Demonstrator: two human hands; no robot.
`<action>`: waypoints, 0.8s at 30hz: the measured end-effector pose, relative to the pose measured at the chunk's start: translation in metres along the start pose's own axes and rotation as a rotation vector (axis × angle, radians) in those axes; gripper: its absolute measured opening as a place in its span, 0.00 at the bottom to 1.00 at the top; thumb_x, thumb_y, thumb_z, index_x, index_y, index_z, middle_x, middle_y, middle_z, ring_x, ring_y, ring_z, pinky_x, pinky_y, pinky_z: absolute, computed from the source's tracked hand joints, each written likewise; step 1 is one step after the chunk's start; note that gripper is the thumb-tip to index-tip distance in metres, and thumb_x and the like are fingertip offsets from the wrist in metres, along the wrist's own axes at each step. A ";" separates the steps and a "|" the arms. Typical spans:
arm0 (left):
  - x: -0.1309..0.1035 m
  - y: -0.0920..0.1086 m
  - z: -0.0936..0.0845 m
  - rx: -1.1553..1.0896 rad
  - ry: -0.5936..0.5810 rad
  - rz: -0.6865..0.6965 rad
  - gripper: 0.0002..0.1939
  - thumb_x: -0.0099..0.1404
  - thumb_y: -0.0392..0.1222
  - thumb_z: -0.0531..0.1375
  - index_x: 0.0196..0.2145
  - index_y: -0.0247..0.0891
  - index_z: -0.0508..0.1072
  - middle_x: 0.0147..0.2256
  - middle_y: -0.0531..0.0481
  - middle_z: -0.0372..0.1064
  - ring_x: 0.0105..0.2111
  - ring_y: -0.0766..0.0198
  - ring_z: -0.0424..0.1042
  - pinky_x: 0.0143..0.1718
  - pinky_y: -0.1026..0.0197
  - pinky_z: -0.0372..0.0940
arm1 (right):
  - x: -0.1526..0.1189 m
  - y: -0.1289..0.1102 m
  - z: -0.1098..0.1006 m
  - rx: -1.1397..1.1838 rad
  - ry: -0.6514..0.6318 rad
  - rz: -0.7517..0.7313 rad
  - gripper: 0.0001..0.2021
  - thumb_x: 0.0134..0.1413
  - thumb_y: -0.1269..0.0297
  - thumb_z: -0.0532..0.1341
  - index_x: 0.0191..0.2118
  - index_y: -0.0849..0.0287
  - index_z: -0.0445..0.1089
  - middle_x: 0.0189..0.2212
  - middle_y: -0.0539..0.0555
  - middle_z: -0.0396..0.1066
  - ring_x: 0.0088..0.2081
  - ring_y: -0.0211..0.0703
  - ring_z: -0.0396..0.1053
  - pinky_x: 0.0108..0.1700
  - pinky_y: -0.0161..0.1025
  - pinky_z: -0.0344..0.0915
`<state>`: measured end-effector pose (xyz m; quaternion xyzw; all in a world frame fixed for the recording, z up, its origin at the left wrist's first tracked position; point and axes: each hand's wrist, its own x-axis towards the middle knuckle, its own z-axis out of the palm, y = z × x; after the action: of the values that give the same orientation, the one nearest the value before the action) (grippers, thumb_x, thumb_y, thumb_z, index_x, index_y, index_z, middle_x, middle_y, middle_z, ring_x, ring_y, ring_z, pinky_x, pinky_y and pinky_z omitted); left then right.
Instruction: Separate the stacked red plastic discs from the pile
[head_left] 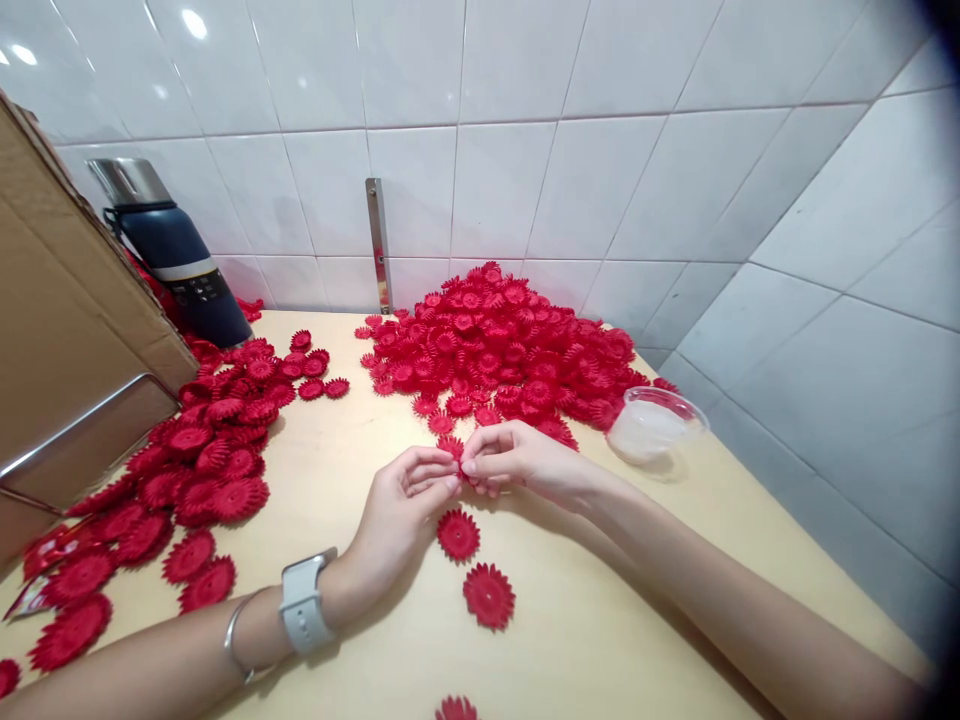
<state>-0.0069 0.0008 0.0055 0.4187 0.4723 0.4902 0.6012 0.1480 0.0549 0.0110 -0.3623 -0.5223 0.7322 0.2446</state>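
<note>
One red disc (457, 709), cut off by the bottom edge of the view, lies nearest the camera, well apart from the big heap (495, 350) on its near side. Two whole loose discs (489, 596) lie flat between it and the heap, apart from each other, toothed rims all round and small centres facing up. The left forearm wears one pale watch (304, 603) and one thin bangle (238, 635). Just in front of the heap, the left hand (405, 505) and right hand (517, 460) meet, fingers bent and nearly closed, thumbs and fingertips pinching one small red toothed piece (460, 467) between them. Fingers cover much of this piece; it seems tilted, but which way its face points and how its long axis runs cannot be told. Left of the heap, and reaching nearer the camera, spreads a second pile (217, 450) of red discs, too overlapped to count, with wrappers (49, 560) at its near left end. One cardboard box (75, 300) stands left of the heap, beyond that pile's near end. One clear tub (649, 428) with whitish contents sits at the heap's near right edge. The heap itself, its many discs uncountable, rests on the pale table (337, 440). One dark blue flask (184, 260) leans well left of it, and one metal strip (379, 245) stands behind its left end, against the tiled wall (510, 190).
</note>
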 end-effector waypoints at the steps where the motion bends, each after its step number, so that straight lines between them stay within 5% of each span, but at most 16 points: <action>1: 0.000 0.000 0.000 0.003 0.001 0.001 0.08 0.49 0.32 0.62 0.30 0.34 0.69 0.29 0.49 0.71 0.32 0.64 0.71 0.36 0.62 0.65 | 0.000 0.000 0.000 0.001 0.000 0.002 0.06 0.39 0.68 0.64 0.24 0.64 0.68 0.18 0.50 0.67 0.21 0.34 0.64 0.25 0.33 0.61; 24: 0.000 0.000 0.001 0.018 0.013 0.004 0.08 0.50 0.32 0.61 0.30 0.34 0.68 0.30 0.49 0.70 0.32 0.65 0.70 0.35 0.63 0.65 | -0.002 0.002 -0.007 -0.029 -0.075 0.026 0.04 0.40 0.70 0.64 0.25 0.63 0.68 0.19 0.50 0.67 0.23 0.35 0.66 0.29 0.35 0.63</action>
<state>-0.0063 0.0012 0.0059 0.4219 0.4798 0.4899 0.5931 0.1545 0.0565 0.0083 -0.3447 -0.5368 0.7409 0.2100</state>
